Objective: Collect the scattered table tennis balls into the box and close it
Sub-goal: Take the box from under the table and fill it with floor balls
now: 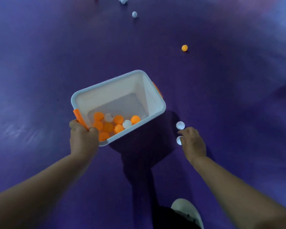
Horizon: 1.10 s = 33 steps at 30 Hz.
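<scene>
An open box (114, 91) is held above the purple floor (40, 63) while loose balls are reached for.

The box is gripped at its near corner by the left hand (83, 138), whose fingers are clenched round the rim beside an orange clip (78, 118). Orange and white collected balls (112, 124) are gathered at its near end. The right hand (192, 142) is held low beside the box, fingers curled over a white ball (178, 140); whether that ball is actually grasped cannot be told. A second white ball (180, 125) is seen just beyond the fingertips. Well apart on the floor, an orange ball (184, 48) and a far white ball (134, 14) are scattered.
</scene>
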Each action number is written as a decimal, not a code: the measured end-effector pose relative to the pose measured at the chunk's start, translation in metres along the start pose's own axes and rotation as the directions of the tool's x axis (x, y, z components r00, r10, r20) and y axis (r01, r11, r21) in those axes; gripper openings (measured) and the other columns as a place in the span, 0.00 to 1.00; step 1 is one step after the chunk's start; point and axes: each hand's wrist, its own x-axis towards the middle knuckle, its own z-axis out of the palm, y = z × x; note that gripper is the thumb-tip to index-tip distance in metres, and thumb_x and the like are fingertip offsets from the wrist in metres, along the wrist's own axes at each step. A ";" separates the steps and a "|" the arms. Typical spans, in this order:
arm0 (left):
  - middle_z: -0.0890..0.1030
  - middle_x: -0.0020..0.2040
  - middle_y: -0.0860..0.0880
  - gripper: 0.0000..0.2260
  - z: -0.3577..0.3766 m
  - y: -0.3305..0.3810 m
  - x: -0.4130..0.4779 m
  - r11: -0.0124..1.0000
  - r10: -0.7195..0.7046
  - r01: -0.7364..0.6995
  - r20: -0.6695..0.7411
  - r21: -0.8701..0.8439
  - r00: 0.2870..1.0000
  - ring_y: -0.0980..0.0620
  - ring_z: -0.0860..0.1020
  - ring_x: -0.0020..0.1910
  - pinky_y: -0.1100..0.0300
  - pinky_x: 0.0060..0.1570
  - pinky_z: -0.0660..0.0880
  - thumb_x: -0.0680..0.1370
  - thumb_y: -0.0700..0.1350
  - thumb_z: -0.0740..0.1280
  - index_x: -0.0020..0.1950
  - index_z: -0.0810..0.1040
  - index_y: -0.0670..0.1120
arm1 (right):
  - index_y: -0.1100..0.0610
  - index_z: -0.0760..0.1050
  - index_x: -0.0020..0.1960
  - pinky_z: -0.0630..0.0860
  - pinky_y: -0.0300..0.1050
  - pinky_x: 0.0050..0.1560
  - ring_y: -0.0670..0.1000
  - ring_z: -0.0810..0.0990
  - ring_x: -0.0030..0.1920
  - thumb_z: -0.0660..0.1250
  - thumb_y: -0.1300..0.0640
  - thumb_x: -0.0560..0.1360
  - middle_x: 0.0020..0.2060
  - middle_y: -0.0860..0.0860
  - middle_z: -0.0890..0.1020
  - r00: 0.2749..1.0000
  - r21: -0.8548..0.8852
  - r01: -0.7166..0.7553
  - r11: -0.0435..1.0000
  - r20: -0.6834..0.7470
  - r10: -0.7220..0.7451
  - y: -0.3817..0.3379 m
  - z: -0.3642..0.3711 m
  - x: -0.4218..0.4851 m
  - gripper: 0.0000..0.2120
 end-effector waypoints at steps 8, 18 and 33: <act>0.70 0.48 0.45 0.08 0.066 0.012 -0.001 0.971 -0.154 0.116 -0.174 -0.208 0.973 0.43 0.73 0.47 0.49 0.46 0.70 0.75 0.38 0.60 0.52 0.62 0.44 | 0.58 0.75 0.36 0.73 0.39 0.30 0.50 0.71 0.33 0.78 0.59 0.63 0.34 0.52 0.74 0.979 -0.101 0.201 0.974 0.034 -0.199 0.038 0.051 0.014 0.11; 0.71 0.50 0.45 0.09 0.095 0.019 -0.015 0.937 -0.277 0.202 -0.256 -0.284 0.926 0.47 0.72 0.48 0.50 0.52 0.72 0.75 0.39 0.61 0.52 0.62 0.44 | 0.58 0.72 0.60 0.67 0.42 0.31 0.54 0.74 0.34 0.71 0.52 0.71 0.48 0.55 0.75 0.996 0.131 0.075 0.988 -0.061 -0.068 0.050 0.044 0.071 0.20; 0.71 0.41 0.47 0.08 0.128 0.057 -0.029 0.957 -0.225 0.193 -0.131 -0.218 0.965 0.44 0.72 0.44 0.47 0.48 0.73 0.75 0.36 0.59 0.52 0.64 0.42 | 0.61 0.69 0.60 0.65 0.27 0.41 0.44 0.69 0.45 0.65 0.44 0.70 0.46 0.49 0.71 0.890 0.580 0.432 0.690 -0.397 -0.224 -0.044 -0.038 0.128 0.26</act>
